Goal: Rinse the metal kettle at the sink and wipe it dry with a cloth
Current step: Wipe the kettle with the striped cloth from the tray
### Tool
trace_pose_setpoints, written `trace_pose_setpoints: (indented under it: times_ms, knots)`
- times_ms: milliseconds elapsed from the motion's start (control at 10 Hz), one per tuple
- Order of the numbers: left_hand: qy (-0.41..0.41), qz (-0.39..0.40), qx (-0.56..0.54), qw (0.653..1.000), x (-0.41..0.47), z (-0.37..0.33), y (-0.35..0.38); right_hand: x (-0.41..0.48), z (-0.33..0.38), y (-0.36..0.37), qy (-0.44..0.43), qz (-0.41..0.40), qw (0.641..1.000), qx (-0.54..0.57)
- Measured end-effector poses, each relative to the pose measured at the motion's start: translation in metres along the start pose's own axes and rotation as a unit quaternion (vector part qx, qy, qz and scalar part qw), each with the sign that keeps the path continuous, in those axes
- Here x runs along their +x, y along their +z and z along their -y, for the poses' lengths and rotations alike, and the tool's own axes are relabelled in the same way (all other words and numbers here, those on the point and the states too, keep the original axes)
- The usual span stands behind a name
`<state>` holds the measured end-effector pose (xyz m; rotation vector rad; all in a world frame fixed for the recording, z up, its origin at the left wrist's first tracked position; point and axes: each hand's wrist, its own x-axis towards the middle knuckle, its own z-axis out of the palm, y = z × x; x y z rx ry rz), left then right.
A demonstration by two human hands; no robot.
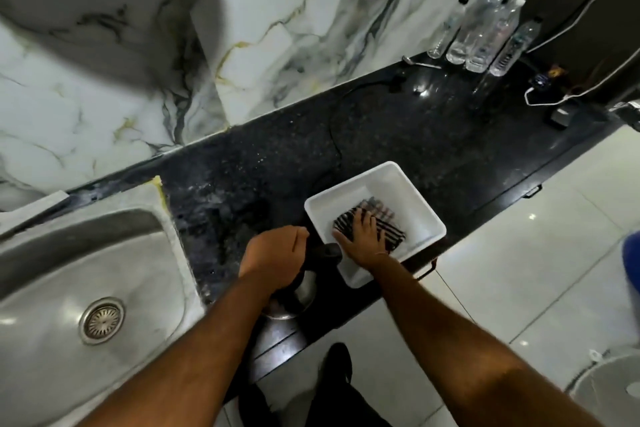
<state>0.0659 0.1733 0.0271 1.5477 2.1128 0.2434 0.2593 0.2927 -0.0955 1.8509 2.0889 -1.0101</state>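
While left hand (273, 258) grips kettle (294, 291), cloth (370, 229) lies in tub (398, 180)

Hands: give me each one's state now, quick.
Left hand: closed around the metal kettle's black handle.
Right hand: open, flat on the striped cloth in the white tub.

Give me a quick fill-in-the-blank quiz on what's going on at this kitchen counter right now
1. The striped cloth lies inside a white ____.
2. The ____ hand rests flat on the cloth.
3. The left hand grips the kettle by its ____.
4. The sink is on the kettle's ____ side.

Missing words: tub; right; handle; left
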Motion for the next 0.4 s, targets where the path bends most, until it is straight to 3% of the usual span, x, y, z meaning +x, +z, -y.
trace_pose_setpoints:
  times_ms: [100, 200, 300, 400]
  knots:
    - [0.009, -0.021, 0.027, 0.999, -0.003, 0.002, -0.001, 0.018, 0.007, 0.034, -0.003, -0.039, 0.997, -0.07]
    - [0.017, -0.024, 0.056, 0.998, -0.005, 0.001, -0.003, 0.038, 0.003, 0.057, 0.039, -0.001, 0.999, 0.001]
    - [-0.008, -0.056, 0.008, 0.998, -0.006, -0.002, -0.002, 0.014, 0.016, 0.021, -0.001, -0.011, 0.999, -0.051]
    - [-0.105, -0.174, -0.114, 0.972, -0.014, 0.006, 0.0, 0.014, 0.034, -0.009, -0.014, -0.051, 0.999, 0.014]
